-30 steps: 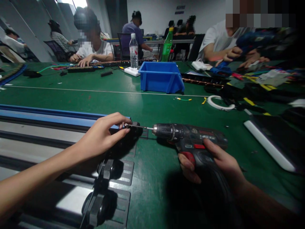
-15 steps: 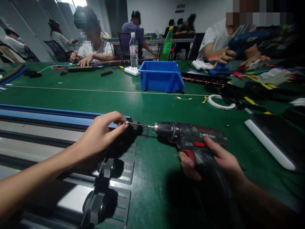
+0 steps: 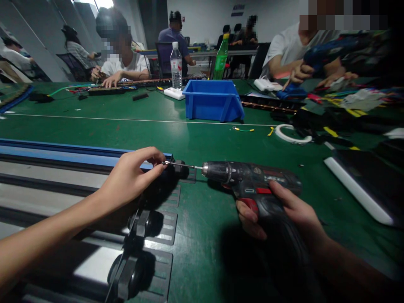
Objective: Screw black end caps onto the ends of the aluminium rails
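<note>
My right hand [image 3: 295,210] is wrapped around the handle of a black and red cordless drill [image 3: 249,174], its index finger at the red trigger. A long thin driver bit [image 3: 183,165] sticks out of the chuck and points left. At the bit's far end, my left hand [image 3: 137,172] pinches a small metal screw [image 3: 165,162] between thumb and index finger; the fingertips partly hide it. Below the left hand lies a silver and black ribbed panel assembly [image 3: 57,185], with black cable glands [image 3: 145,223] and slotted plates [image 3: 166,227] along its right end.
A blue bin [image 3: 214,101] stands ahead, near a water bottle [image 3: 176,67] and a green bottle [image 3: 221,59]. To the right are a white cable ring [image 3: 293,134], loose wires and a black and white device [image 3: 360,191]. Co-workers sit across the green table [image 3: 126,126]; one holds a blue drill [image 3: 328,52].
Both hands, the drill and the screw keep nearly the same pose. The left hand has shifted very slightly left in view.
</note>
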`<state>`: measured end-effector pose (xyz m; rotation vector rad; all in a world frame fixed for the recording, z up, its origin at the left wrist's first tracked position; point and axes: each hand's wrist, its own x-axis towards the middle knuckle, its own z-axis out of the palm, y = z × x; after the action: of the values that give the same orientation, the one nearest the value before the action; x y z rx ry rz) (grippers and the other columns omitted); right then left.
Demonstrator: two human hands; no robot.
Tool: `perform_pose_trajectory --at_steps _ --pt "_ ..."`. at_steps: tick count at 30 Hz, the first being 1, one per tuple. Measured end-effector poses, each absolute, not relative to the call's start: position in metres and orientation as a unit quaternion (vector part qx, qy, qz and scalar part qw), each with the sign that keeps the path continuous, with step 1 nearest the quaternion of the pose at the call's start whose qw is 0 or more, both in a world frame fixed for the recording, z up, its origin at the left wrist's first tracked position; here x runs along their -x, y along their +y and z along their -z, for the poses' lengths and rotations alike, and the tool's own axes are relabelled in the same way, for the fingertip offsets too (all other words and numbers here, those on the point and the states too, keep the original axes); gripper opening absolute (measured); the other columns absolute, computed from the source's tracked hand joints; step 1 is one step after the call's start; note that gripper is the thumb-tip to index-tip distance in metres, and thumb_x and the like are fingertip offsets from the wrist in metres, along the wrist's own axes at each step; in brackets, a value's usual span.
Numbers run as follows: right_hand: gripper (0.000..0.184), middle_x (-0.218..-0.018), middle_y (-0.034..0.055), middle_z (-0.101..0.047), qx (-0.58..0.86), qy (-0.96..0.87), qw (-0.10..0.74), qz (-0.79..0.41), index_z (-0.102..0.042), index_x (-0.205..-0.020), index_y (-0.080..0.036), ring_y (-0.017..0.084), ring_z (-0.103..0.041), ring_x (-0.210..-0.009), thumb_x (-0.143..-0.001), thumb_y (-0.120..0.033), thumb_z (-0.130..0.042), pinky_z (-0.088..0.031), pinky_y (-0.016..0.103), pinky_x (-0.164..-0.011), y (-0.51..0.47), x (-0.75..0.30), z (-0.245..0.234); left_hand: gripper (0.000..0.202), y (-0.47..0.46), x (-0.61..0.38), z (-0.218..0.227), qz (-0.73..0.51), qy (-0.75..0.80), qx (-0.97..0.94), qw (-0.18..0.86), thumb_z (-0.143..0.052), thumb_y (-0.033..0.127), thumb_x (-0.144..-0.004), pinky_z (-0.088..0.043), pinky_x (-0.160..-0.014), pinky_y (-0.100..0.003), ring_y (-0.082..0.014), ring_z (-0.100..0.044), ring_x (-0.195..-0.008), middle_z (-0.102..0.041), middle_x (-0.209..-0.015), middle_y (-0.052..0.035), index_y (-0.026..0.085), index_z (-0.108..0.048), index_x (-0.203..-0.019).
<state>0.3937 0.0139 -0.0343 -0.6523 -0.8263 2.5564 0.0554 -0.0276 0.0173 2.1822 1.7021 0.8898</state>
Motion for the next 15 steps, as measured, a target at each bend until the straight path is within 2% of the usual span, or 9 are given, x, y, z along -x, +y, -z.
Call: perform_pose_trajectory --at_steps 6,15 --pt "0.067 -0.066 0.0110 -0.057 0.238 -0.302 0.188 -0.904 -0.073 -0.082 -0.007 0.019 -0.057 -0.063 -0.091 -0.068 -0.048 -0.048 0.026 -0.062 0.013 -0.393 0.033 0.009 -0.027 -0.056 -0.018 -0.307 0.590 -0.737 0.116 -0.059 0.023 -0.093 -0.048 -0.077 -0.028 -0.0165 -0.064 -0.085 -0.070 -0.090 -0.0023 0.018 -0.066 -0.092" --pt "0.072 -0.070 0.0119 -0.059 0.199 -0.303 0.197 -0.911 -0.074 -0.085 -0.006 0.019 -0.058 -0.063 -0.094 -0.068 -0.040 -0.047 0.027 -0.061 0.014 -0.395 0.042 0.009 -0.031 -0.057 -0.018 -0.301 0.579 -0.752 0.090 -0.058 0.023 -0.094 -0.048 -0.075 -0.027 -0.0161 -0.064 -0.084 -0.069 -0.090 -0.0024 0.018 -0.065 -0.093"
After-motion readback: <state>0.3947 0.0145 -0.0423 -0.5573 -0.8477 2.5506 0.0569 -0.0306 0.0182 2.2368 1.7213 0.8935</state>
